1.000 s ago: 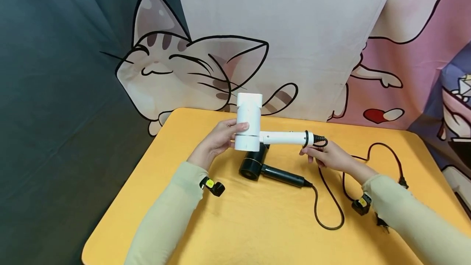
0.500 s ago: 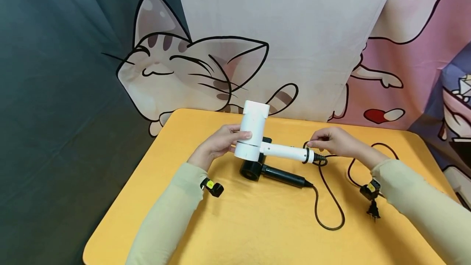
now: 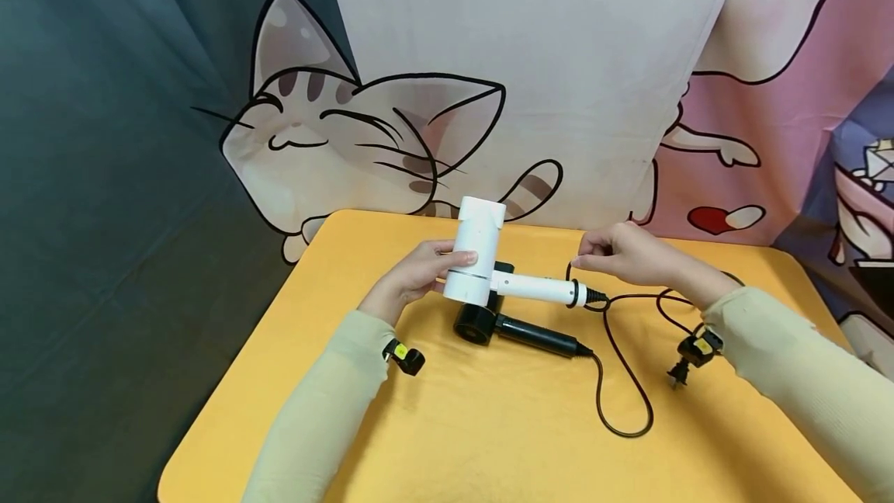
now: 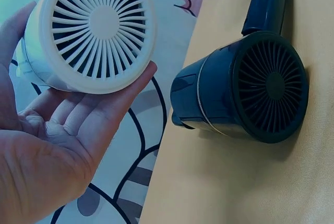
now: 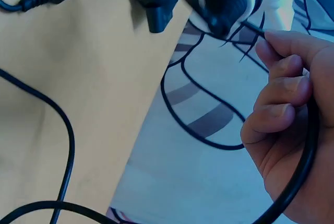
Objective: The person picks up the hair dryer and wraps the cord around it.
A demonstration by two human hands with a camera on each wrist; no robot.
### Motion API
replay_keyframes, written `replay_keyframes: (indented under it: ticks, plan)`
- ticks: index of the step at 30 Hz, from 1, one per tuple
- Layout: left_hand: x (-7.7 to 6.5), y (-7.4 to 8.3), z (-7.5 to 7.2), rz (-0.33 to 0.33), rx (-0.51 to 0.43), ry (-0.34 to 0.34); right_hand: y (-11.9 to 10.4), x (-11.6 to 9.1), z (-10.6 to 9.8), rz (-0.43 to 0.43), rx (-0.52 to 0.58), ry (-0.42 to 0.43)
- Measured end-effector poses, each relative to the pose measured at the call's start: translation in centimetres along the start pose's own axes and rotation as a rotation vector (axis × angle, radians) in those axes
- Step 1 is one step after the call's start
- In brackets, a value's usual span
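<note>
My left hand grips the barrel of a white hair dryer, its thumb across the front. The dryer is held up over the table, handle pointing right. In the left wrist view its round slatted grille faces the camera. My right hand is beside the handle's end and pinches the dryer's black cord, which runs through the curled fingers and past the palm. Behind and below the white dryer a black hair dryer lies on the table, part of its barrel hidden.
The yellow table has rounded corners. Looping over its right half is the black dryer's cord. A black plug hangs under my right wrist. A cartoon-cat cloth rises behind the table.
The white dryer has come down and its handle has tilted downward to the right. My right hand has risen from below the handle's end to above it, drawing the cord with it.
</note>
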State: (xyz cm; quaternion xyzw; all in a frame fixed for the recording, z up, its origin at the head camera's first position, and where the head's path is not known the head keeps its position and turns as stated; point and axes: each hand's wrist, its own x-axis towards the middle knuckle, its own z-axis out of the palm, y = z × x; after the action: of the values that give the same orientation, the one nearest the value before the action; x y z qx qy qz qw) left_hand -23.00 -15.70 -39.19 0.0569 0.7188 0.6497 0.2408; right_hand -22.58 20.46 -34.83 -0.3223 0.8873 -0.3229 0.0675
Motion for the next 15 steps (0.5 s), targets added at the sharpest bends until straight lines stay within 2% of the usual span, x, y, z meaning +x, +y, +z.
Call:
replay_keyframes:
  ticks: [4,10,15]
  plan:
    - [0.1,0.1,0.0,-0.019,-0.016,0.039,-1.0,0.0,0.1,0.003,0.004,0.01]
    - [0.2,0.4,0.0,-0.008,-0.021,0.117,-1.7,-0.3,0.9,0.043,-0.032,0.069]
    - [0.2,0.4,0.1,-0.017,-0.034,0.15,-2.0,-1.0,1.9,0.074,-0.032,0.092]
